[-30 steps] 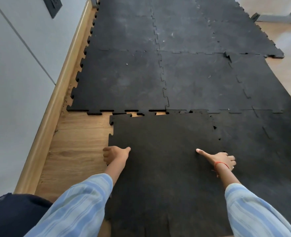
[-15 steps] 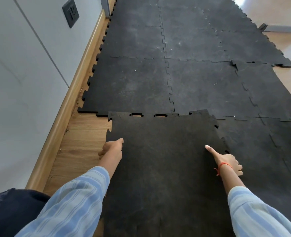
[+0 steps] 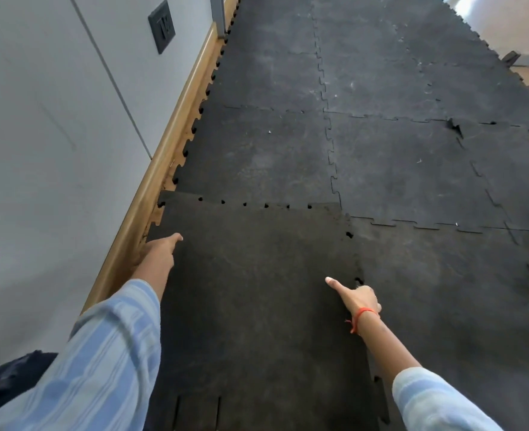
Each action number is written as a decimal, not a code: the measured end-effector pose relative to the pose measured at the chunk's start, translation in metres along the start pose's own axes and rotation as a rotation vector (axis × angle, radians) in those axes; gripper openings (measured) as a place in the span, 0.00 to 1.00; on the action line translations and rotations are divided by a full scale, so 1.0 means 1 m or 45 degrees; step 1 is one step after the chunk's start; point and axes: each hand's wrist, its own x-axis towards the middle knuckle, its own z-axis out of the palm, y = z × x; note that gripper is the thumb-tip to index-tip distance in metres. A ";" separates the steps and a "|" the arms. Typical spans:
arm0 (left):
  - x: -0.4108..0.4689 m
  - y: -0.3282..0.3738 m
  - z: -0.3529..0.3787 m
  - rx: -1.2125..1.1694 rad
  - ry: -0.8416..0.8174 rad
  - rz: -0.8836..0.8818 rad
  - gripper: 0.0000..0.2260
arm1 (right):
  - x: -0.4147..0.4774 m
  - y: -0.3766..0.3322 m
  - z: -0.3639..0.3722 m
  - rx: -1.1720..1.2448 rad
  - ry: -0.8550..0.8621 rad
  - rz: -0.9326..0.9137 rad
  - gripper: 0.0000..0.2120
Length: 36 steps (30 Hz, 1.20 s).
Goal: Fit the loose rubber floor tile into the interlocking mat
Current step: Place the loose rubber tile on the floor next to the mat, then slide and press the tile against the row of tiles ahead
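A left hand (image 3: 159, 251) at 8 o'clock grips the loose tile's (image 3: 250, 290) wall-side edge, fingers curled on it; the right hand (image 3: 356, 298) at 5 o'clock grips its opposite edge, against the interlocking mat (image 3: 381, 169).

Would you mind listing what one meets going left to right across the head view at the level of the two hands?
Grey wall → wooden skirting board → left hand → loose rubber tile → right hand → laid interlocking mat.
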 end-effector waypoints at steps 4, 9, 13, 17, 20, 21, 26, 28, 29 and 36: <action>0.015 -0.002 0.010 0.179 -0.090 -0.038 0.48 | -0.011 -0.015 0.004 -0.178 0.435 -0.292 0.33; -0.060 0.015 0.030 0.599 -0.006 0.139 0.49 | -0.016 -0.038 0.013 -0.302 0.310 -0.461 0.31; -0.051 0.021 0.046 0.929 -0.139 0.593 0.44 | -0.004 -0.032 0.031 -0.703 0.218 -0.770 0.36; -0.023 0.036 0.054 1.300 -0.176 0.819 0.42 | 0.012 -0.042 0.057 -0.948 0.007 -0.998 0.41; -0.003 0.051 0.052 1.393 -0.101 0.901 0.45 | 0.026 -0.062 0.067 -1.048 -0.027 -1.094 0.46; 0.001 0.058 0.048 1.435 -0.072 0.921 0.48 | 0.032 -0.072 0.068 -1.057 -0.045 -1.097 0.49; 0.019 0.085 0.044 1.595 -0.022 0.979 0.58 | 0.055 -0.128 0.066 -1.142 -0.179 -1.080 0.67; 0.022 0.081 0.046 1.564 -0.037 0.998 0.57 | 0.061 -0.145 0.066 -1.233 -0.209 -1.099 0.70; 0.023 0.079 0.047 1.546 -0.044 1.012 0.57 | 0.062 -0.152 0.066 -1.276 -0.221 -1.106 0.71; 0.031 0.073 0.039 1.603 -0.130 0.982 0.58 | 0.058 -0.156 0.072 -1.269 -0.144 -1.122 0.70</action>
